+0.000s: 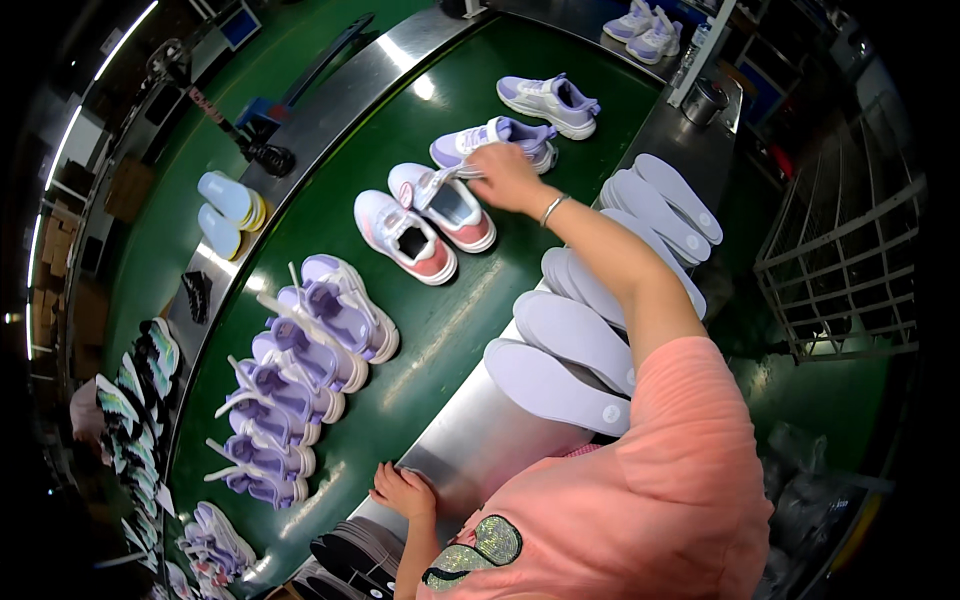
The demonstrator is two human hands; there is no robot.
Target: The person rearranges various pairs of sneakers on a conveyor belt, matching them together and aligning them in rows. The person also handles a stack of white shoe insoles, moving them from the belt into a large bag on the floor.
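My right hand (503, 178) reaches across the green belt, its fingers pinched on the pale strap of a white sneaker with a pink heel (447, 205). The matching white-and-pink sneaker (402, 237) lies beside it, to the left. Just beyond my right hand is a white-and-lavender sneaker (475, 140), partly covered by the hand. Another lavender sneaker (552, 103) stands farther along the belt. My left hand (404, 491) rests on the metal edge of the line, fingers out and holding nothing.
White insoles (560, 385) lie in piles along the near metal ledge. Lavender sneakers (300, 365) stand in a row on the belt at left. Dark insoles (355, 555) are stacked by my left arm. Blue-and-yellow insoles (226, 200) sit on the far rim. A wire cart (840, 260) stands right.
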